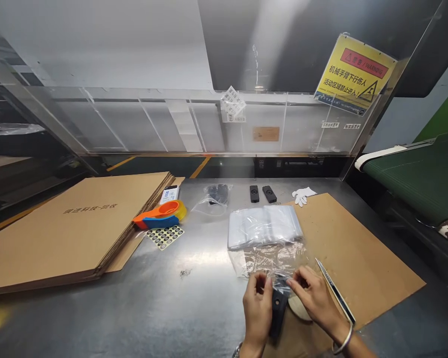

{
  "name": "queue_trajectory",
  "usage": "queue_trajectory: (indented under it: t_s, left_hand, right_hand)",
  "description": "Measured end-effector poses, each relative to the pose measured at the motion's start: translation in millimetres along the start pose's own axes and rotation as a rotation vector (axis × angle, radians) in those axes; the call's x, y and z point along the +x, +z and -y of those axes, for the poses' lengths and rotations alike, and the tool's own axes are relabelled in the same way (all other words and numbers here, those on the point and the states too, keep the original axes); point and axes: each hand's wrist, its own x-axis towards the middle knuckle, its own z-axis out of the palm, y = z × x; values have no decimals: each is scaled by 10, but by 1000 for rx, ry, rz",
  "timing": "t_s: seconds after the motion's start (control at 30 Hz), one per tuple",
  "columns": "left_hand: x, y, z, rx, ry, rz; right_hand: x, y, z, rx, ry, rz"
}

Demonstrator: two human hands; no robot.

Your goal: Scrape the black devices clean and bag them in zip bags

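Observation:
My left hand [259, 308] is closed, thumb and fingers pinching one side of a small clear plastic bag [282, 281]. On the opposite side of that bag, the fingertips of my right hand [315, 296] pinch it as well. Dark material shows through the bag; whether it lies inside or behind, I cannot tell. Just below, close by my left fingers, is a black part with a round hole [278, 311]. A round beige object [298, 308], partly covered by my right hand, lies beside it. Beyond my hands is a stack of clear plastic bags [265, 227].
A utility knife [335, 290] lies on a cardboard sheet [358, 248] at right. Two black parts [254, 194], a white glove [303, 195] and a bagged black part [218, 194] sit farther back. Left are a tape dispenser [160, 217], round stickers [166, 236] and stacked cardboard [74, 214].

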Motion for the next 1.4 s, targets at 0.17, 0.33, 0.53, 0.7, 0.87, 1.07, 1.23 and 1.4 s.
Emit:
queue_trajectory:
  t_s: [0.17,0.33,0.53,0.7,0.87,1.07,1.23,1.4]
  left_hand:
    - [-73,-79,-58,559,610,38]
    - [63,-258,-38,693,734,-164]
    - [133,-441,171,889,612,-163]
    - [54,-451,313,934,506,-47]
    - [35,-418,340,911,416,25]
    - [19,-386,293,783,335,218]
    - [-53,-458,259,713,351,387]
    - [-306,-414,273,741,470,392]
  right_hand:
    - [9,75,98,-74,-163,50]
    - [-120,191,87,-172,-63,15]
    - [-501,697,-106,-402,266,63]
    - [-739,682,-231,-363,348,147]
    - [-978,285,-212,83,311,169]
    - [-1048,326,-229,318,366,279]
    - [-1034,455,-381,223,471,224]
    - [-1027,511,-307,-109,276,188]
